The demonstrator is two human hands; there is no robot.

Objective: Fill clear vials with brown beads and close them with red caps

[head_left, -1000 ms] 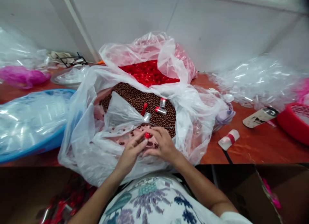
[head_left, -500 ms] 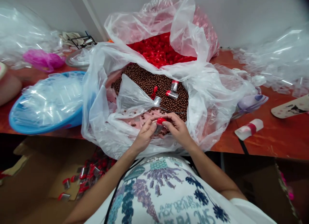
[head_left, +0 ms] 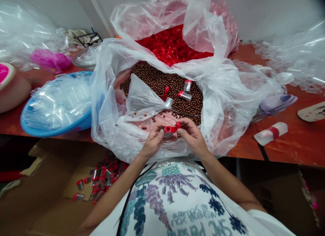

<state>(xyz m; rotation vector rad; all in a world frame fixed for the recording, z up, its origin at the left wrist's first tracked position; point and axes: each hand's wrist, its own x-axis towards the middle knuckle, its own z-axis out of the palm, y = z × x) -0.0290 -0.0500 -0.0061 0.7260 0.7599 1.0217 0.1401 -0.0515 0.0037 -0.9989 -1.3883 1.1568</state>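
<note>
My left hand (head_left: 154,139) pinches the left side of a small clear container with a red cap (head_left: 170,129), which looks swung open. My right hand (head_left: 191,136) has its fingers closed on the cap's right end. Both hands are over the near edge of a white plastic bag (head_left: 101,104) full of brown beads (head_left: 149,78). On the beads lie two clear containers with red caps (head_left: 185,95), a loose red cap (head_left: 166,93) and a clear plastic funnel (head_left: 142,95).
Red caps (head_left: 165,43) fill a bag behind. A blue basin (head_left: 33,126) of clear tubes stands left. A white roll with a red band (head_left: 271,133) lies right. Below left, a cardboard box (head_left: 53,192) holds filled containers.
The red cap between my hands, compact before, now looks opened out, with its small end at my right fingers. The view has shifted slightly, moving the surroundings rightward.
</note>
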